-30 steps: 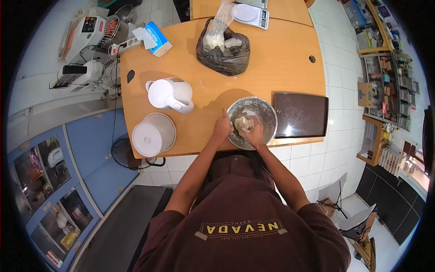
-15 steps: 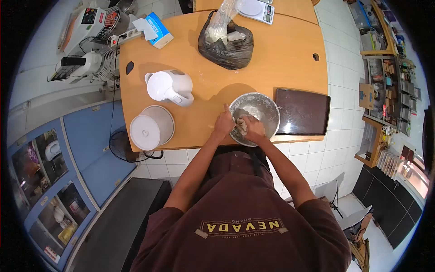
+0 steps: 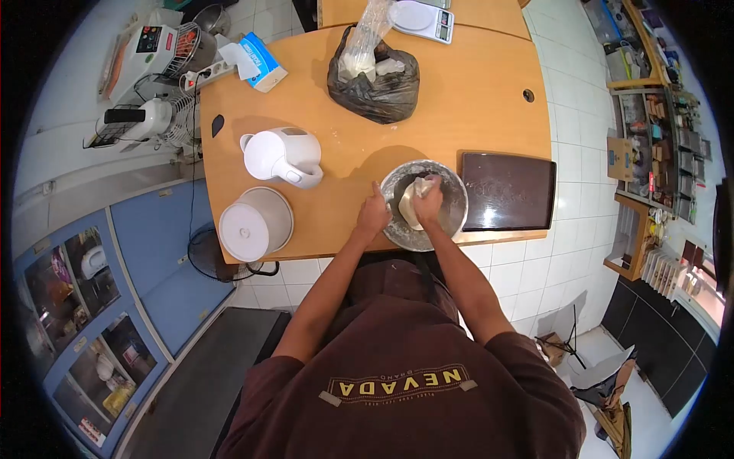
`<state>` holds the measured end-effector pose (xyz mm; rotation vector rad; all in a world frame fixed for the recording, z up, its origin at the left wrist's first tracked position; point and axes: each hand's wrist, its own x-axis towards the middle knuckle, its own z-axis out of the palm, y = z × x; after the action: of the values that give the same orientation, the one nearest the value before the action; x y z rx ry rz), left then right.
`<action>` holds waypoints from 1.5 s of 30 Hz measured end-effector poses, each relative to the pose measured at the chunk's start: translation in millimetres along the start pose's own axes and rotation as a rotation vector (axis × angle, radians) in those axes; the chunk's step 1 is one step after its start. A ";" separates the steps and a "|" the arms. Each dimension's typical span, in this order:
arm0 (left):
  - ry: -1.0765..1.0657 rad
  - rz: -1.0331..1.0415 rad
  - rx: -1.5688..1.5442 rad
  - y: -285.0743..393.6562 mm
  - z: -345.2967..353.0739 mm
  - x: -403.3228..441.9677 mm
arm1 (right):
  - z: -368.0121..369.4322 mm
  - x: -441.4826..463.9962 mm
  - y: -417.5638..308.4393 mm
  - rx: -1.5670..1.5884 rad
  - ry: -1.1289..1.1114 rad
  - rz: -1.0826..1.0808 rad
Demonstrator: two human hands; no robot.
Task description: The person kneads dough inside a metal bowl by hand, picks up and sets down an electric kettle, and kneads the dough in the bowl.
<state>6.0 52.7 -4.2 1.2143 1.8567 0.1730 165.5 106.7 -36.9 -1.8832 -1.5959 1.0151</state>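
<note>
A metal mixing bowl (image 3: 459,187) with flour-smeared walls stands at the table's front edge. My left hand (image 3: 373,213) grips the bowl's left rim, thumb pointing away from me; its other fingers are partly hidden. Inside the bowl, my right hand (image 3: 429,202) is closed on a lump of pale dough (image 3: 409,208), whose upper part bulges beside the fingers. Just right of the bowl lies a dark brown rectangular tray (image 3: 508,191).
Left on the table stand a white electric kettle (image 3: 267,156) and a white lidded container (image 3: 248,229). Farther back are a black plastic bag (image 3: 382,98) holding a clear bag of white powder, a tissue box (image 3: 264,65) and a white kitchen scale (image 3: 419,19).
My right hand has moved away from me and pulled the dough from the bowl's near left side toward its middle. My left hand stays at the left rim.
</note>
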 end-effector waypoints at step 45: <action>0.064 0.040 -0.032 0.5 -7.7 5.0 | 11.1 -9.1 11.2 -0.004 0.065 0.052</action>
<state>0.1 59.4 -2.3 1.2374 1.8780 0.2661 163.3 94.2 -50.1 -1.9492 -1.5206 0.9623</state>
